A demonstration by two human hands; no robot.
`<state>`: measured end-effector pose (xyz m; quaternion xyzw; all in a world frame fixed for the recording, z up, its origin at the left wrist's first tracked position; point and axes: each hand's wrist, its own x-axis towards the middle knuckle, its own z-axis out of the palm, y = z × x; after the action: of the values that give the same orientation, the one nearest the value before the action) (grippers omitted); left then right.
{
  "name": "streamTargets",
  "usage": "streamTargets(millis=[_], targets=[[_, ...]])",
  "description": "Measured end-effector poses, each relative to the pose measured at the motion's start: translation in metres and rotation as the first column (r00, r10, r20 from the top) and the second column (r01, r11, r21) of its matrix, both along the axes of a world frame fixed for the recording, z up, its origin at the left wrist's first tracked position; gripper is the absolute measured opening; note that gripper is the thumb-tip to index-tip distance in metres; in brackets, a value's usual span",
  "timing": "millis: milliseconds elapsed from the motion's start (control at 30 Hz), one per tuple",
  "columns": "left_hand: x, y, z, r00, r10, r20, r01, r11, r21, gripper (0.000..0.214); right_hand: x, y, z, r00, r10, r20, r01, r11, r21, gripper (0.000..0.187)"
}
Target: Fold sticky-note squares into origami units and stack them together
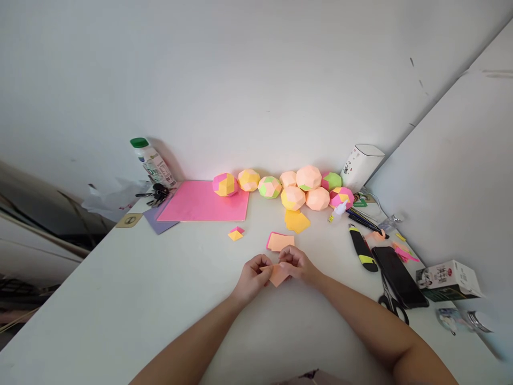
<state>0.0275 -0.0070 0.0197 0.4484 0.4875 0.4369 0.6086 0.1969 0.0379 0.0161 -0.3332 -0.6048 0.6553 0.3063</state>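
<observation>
While the left hand [252, 276] pinches one side of a small light-orange piece of paper [278, 276], the right hand [301, 266] has the other side, so the grip is closed on it from both ends, thumbs toward me. It's over the middle of the white counter [160, 299], with one pointed corner aimed down at the near edge.

Just past the fingers there's a little stack of peach paper [282, 244] with a pink edge peeking out on its left, and a small pink-and-yellow folded paper piece [236, 233] lies off to the left. Further back, some yellow-orange paper sheets [295, 221] sit in front of a bunch of faceted multicoloured paper balls [309, 177], lined up and partly bunched near the wall. One pink-and-yellow faceted ball [225, 185] is on the flat bright pink rectangular sheet [196, 206].

Over on the right it's kinda cluttered: black-and-yellow utility knife [363, 247], black phone [401, 278], black-handled scissors [387, 293] right by the phone, plus a white-and-green carton [447, 280]. Back left, a white bottle with a green cap [154, 160] stands near the wall.
</observation>
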Motion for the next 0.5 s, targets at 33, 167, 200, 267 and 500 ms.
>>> streamTargets(millis=[33,167,200,267,500], targets=[[0.0004,-0.0002,-0.0006,1.0,-0.014,-0.009,0.014,1.0,0.006,0.013,-0.0005,-0.0005,0.0005,0.999,0.021,0.031,-0.022,0.999,0.027,0.016],[0.0013,-0.0006,-0.0031,0.999,-0.02,-0.05,0.023,0.999,0.05,0.013,-0.0017,-0.0019,0.0042,0.993,0.028,0.116,-0.043,0.991,0.131,0.02],[0.0012,-0.0005,-0.0033,0.998,-0.017,-0.054,0.02,0.998,0.058,0.014,-0.0017,-0.002,0.0051,0.993,0.022,0.118,-0.038,0.99,0.134,0.02],[0.0007,-0.0003,-0.0028,0.999,-0.01,-0.041,0.013,0.998,0.06,0.016,-0.0014,-0.002,0.006,0.994,0.018,0.11,-0.03,0.993,0.116,0.021],[-0.0008,0.0008,-0.0022,0.994,0.088,0.065,-0.089,0.996,0.014,0.02,0.0005,0.0001,0.0026,0.999,-0.039,-0.002,0.039,0.999,0.024,0.023]])
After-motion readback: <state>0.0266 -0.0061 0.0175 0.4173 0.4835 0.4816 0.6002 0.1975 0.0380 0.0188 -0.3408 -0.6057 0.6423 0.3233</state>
